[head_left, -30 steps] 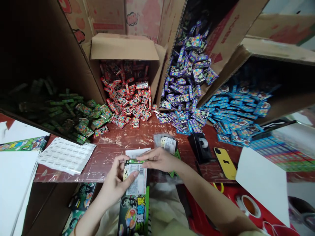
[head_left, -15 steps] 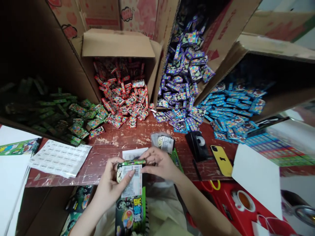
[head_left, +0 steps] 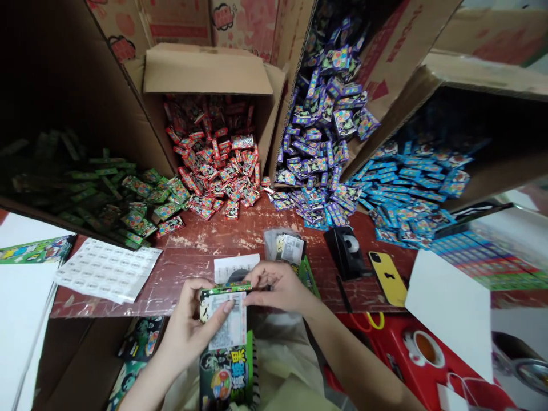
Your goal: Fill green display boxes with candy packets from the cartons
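Note:
Upright in front of me is a black and green candy box [head_left: 220, 368], with a white printed label [head_left: 226, 334] on its upper part. My left hand [head_left: 188, 325] grips its left side, the thumb lying flat across the label. At the box's top right corner, my right hand [head_left: 276, 288] has its fingers bent together on the edge. Whether those fingers also hold something small is hidden. Behind the hands lies a white sheet [head_left: 229, 264] with a dark round thing on it, partly covered. Right of it rests a labelled package [head_left: 292, 249] with clear wrap.
Cartons spill small green [head_left: 141, 220], red [head_left: 214, 177], purple [head_left: 314, 151] and blue packs [head_left: 402, 180] onto the red table [head_left: 197, 234]. Left lies a sticker sheet [head_left: 109, 270]. Right are a black tape dispenser [head_left: 342, 257], yellow phone [head_left: 387, 279], white card [head_left: 449, 314] and cup [head_left: 423, 348].
The view has shifted slightly. The box's top edge sits a little lower and further left, with both hands still on it.

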A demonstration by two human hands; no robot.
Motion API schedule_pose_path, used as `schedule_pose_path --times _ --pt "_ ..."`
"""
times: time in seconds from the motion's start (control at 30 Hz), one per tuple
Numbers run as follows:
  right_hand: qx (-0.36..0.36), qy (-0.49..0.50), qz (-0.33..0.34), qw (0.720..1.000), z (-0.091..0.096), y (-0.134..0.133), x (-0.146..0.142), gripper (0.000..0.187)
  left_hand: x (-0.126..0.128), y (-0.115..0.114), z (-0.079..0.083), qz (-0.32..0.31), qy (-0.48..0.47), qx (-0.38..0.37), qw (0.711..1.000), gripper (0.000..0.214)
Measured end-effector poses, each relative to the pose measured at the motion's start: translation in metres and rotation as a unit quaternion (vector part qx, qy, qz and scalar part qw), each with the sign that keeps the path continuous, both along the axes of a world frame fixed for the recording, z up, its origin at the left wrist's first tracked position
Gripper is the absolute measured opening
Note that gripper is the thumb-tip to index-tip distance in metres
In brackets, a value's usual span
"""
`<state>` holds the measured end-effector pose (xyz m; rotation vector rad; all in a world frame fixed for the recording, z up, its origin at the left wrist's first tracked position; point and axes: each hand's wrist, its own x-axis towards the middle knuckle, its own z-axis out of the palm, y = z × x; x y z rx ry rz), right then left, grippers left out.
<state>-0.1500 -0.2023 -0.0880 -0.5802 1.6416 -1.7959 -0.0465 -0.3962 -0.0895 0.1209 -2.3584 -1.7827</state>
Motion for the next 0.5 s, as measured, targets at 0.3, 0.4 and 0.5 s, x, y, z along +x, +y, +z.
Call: schedule_pose_path --times 0.3,0.4,0.5 --pt "-0.008 -0.002 0.012 1.000 0.011 -0.003 0.012 0.031 0.004 -0.004 -0.001 -0.005 0.001 -0.069 0.998 0.030" --pt "-0.004 0.000 0.022 1.000 0.011 -0.002 0.011 0.030 0.002 -0.004 0.001 -0.032 0.002 -0.080 0.996 0.028" --pt "-0.003 0.016 0.002 1.000 0.008 -0.002 0.013 0.025 0.001 -0.004 0.000 -0.043 -0.012 -0.068 0.997 0.026"
